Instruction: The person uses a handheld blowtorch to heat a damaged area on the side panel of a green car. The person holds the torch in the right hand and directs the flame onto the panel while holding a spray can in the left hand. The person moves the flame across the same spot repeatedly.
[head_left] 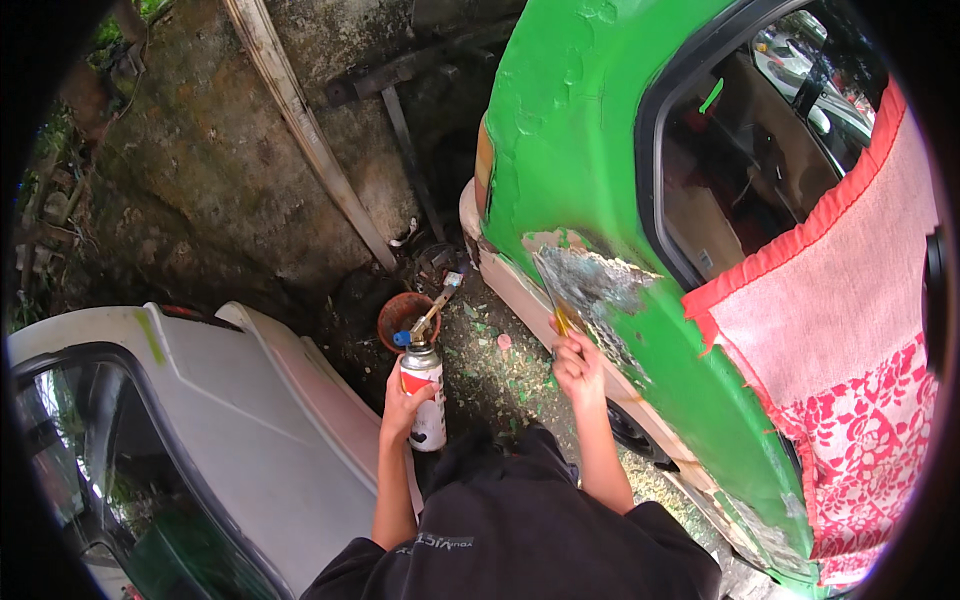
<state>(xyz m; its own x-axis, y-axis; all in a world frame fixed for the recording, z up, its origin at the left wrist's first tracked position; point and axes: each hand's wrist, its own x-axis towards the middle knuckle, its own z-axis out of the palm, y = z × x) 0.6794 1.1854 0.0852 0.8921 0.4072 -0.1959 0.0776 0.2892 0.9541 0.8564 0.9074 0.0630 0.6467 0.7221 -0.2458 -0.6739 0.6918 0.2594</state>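
Observation:
My left hand (402, 398) is wrapped round a white and red gas canister (430, 425). A blowtorch head (424, 328) with a blue knob sits on top, its brass tube slanting up and right; no flame can be made out. In my right hand (580, 366) is a scraper (563, 322) with a yellow handle, its thin blade pointing up toward a stripped grey patch (590, 275) on the green car (600, 150). Whether the blade touches the panel I cannot tell. Curled, ragged paint rims the patch.
A white car (230, 400) stands close on my left. Behind the torch lies an orange-brown bucket (392, 318). Paint flakes (490, 370) litter the ground. A red and pink towel (820, 290) hangs over the green car's window. A wooden plank (310, 130) leans on the mossy wall (210, 190).

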